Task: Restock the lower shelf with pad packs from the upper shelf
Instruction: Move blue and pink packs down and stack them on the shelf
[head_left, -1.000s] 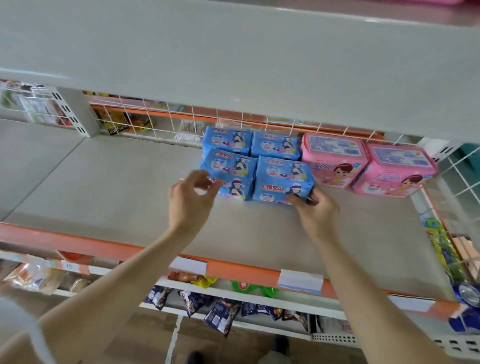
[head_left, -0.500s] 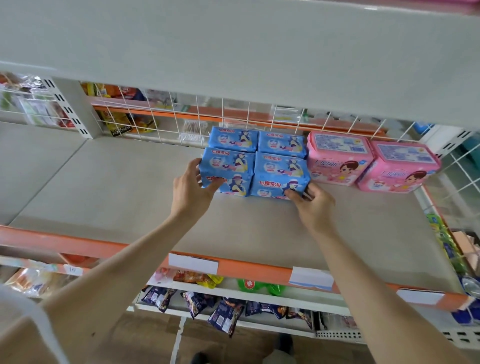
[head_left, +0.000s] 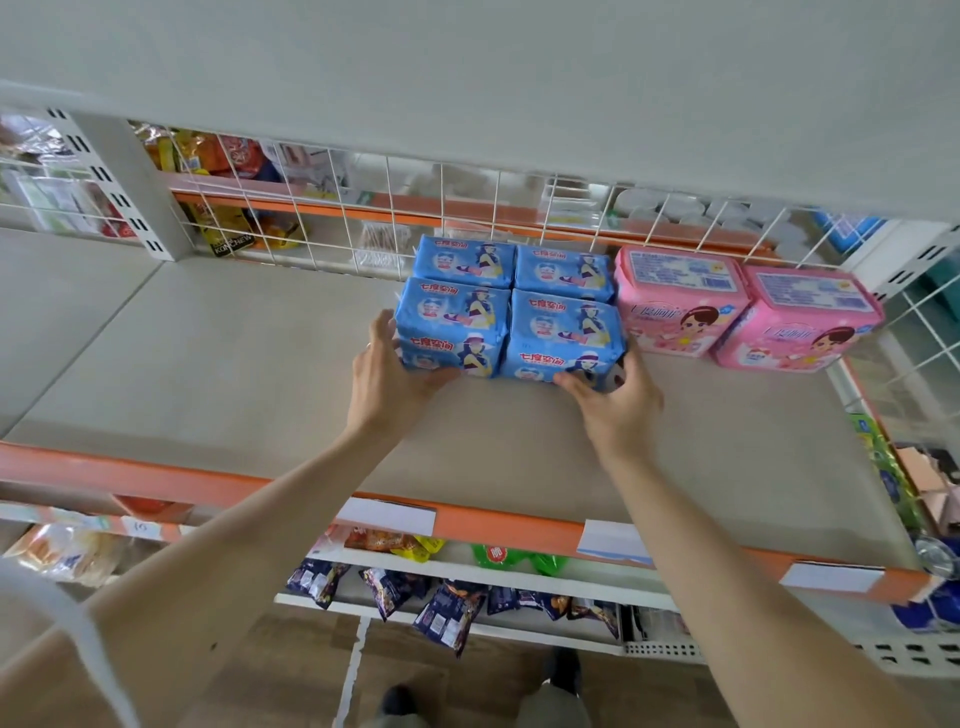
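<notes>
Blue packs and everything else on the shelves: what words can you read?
"七度空间": on the blue pad packs.
"KONCHEW", roughly: on a dark bag behind the wire grid.
Pink pad packs: lettering too blurred to read.
Shelf-edge tags: nothing readable.
Snack bags below: too small.

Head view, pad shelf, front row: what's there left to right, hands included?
Order: left hand → front-left blue pack → front-right blue pack → left pink pack → right pink pack. Skipped the right hand: it overlaps the front-right blue pack.
</notes>
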